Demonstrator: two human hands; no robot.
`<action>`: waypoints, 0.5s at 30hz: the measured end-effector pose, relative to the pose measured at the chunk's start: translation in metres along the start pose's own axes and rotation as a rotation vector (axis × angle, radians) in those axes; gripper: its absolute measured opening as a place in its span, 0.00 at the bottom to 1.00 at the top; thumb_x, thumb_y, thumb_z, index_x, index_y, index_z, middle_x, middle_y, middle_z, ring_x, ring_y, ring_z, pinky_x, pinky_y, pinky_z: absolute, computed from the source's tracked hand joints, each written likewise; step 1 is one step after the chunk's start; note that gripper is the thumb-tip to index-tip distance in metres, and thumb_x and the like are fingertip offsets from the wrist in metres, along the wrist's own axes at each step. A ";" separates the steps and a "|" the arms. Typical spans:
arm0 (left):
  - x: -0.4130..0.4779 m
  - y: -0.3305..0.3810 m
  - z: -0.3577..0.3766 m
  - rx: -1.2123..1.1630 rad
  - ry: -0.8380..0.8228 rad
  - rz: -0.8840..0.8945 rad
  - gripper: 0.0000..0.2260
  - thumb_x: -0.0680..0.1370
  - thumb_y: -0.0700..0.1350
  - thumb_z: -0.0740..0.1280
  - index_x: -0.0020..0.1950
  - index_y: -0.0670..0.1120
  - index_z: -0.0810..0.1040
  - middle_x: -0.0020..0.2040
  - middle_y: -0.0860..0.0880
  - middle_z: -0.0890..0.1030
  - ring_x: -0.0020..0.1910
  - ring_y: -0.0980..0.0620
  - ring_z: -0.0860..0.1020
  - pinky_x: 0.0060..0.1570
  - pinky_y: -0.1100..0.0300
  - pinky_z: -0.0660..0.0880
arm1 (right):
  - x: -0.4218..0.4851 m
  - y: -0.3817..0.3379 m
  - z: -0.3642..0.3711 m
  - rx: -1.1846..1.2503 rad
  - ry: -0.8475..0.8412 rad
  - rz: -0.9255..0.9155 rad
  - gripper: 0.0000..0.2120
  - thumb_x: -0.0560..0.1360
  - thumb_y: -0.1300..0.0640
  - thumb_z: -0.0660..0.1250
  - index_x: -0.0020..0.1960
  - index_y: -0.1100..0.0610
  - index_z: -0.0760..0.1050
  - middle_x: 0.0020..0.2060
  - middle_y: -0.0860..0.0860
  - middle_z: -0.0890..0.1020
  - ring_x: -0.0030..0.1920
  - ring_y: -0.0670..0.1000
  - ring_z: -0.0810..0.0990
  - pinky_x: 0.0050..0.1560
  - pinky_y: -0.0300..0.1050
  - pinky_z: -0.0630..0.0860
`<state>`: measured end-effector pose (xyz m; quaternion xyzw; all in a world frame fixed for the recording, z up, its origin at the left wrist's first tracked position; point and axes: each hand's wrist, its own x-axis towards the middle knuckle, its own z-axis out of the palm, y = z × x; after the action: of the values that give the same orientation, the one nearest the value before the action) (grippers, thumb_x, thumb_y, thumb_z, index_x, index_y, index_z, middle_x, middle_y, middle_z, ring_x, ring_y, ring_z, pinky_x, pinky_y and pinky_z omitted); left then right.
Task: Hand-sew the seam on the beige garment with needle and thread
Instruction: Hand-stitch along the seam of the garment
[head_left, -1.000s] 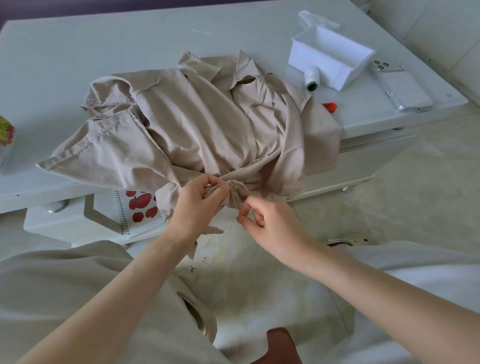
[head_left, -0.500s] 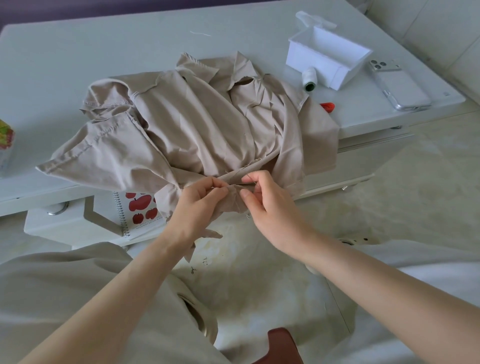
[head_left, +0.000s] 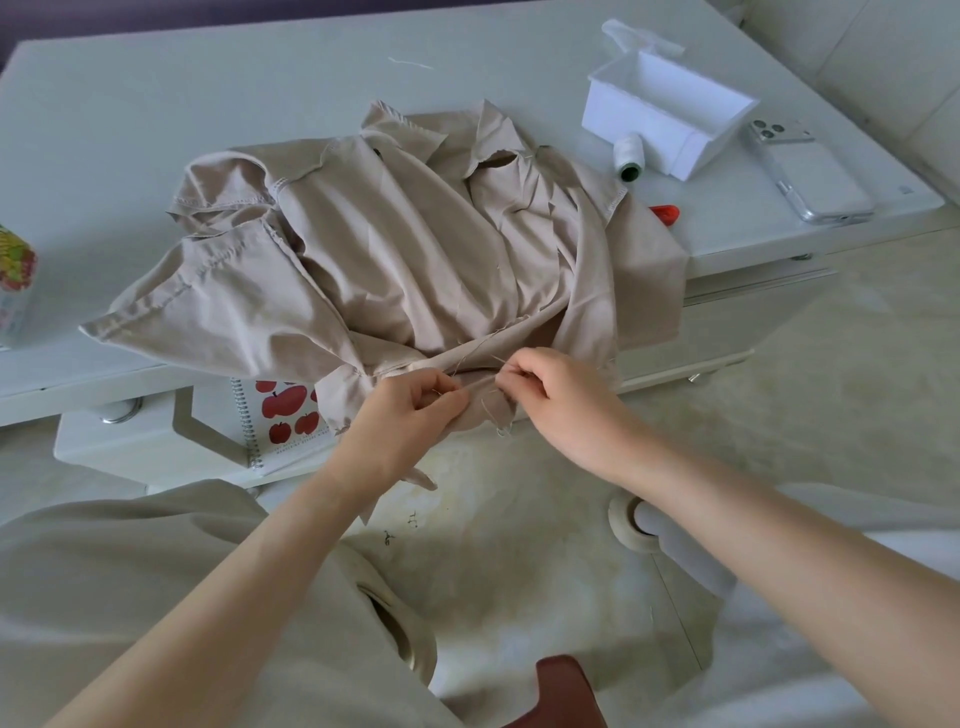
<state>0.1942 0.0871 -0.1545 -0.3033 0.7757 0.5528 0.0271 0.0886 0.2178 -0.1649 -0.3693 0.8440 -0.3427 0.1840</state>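
a pale tabletop (head_left: 156, 104) carries a crumpled beige garment (head_left: 415, 249), which is heaped across its middle with the near edge spilling over the front lip toward the person seated there. both hands work that hanging edge. the left hand (head_left: 410, 410) has its fingers curled round a bunched fold of the cloth. the right hand (head_left: 561, 395) pinches the seam just beside it with bent fingertips; whether a needle sits in that pinch cannot be made out. half a second ago the two hands were pressed together at the fold; now they have drawn a little apart, with a short strip of seam stretched between them. a second ago the right hand was lower, below the cloth. at the far right of the tabletop stand a white box (head_left: 670, 114) and a phone (head_left: 815, 176). an apple-print notebook (head_left: 283, 415) lies on the shelf beneath. a thread spool (head_left: 629, 156) lies against the box. loose thread (head_left: 478, 353) trails from the seam.
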 end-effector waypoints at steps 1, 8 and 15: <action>0.001 -0.001 0.000 0.005 0.005 -0.001 0.07 0.78 0.42 0.64 0.43 0.44 0.78 0.24 0.53 0.66 0.26 0.55 0.64 0.23 0.53 0.78 | -0.001 -0.001 0.001 -0.013 0.021 -0.025 0.09 0.80 0.57 0.60 0.46 0.60 0.76 0.38 0.46 0.74 0.36 0.43 0.71 0.40 0.34 0.66; 0.002 -0.002 0.002 -0.041 0.072 0.065 0.05 0.78 0.40 0.63 0.43 0.43 0.77 0.21 0.58 0.66 0.22 0.60 0.65 0.19 0.63 0.72 | -0.018 -0.007 0.001 0.014 0.142 -0.200 0.19 0.78 0.59 0.49 0.59 0.60 0.76 0.40 0.37 0.70 0.43 0.36 0.70 0.49 0.25 0.65; 0.005 -0.008 0.004 -0.049 0.128 0.137 0.05 0.79 0.41 0.64 0.44 0.43 0.77 0.21 0.58 0.67 0.22 0.60 0.66 0.22 0.71 0.66 | -0.030 0.000 0.013 -0.015 0.087 -0.141 0.07 0.79 0.61 0.59 0.45 0.52 0.65 0.33 0.50 0.80 0.33 0.49 0.74 0.38 0.49 0.71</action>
<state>0.1923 0.0869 -0.1650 -0.2845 0.7811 0.5517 -0.0677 0.1162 0.2348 -0.1722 -0.4140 0.8255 -0.3644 0.1199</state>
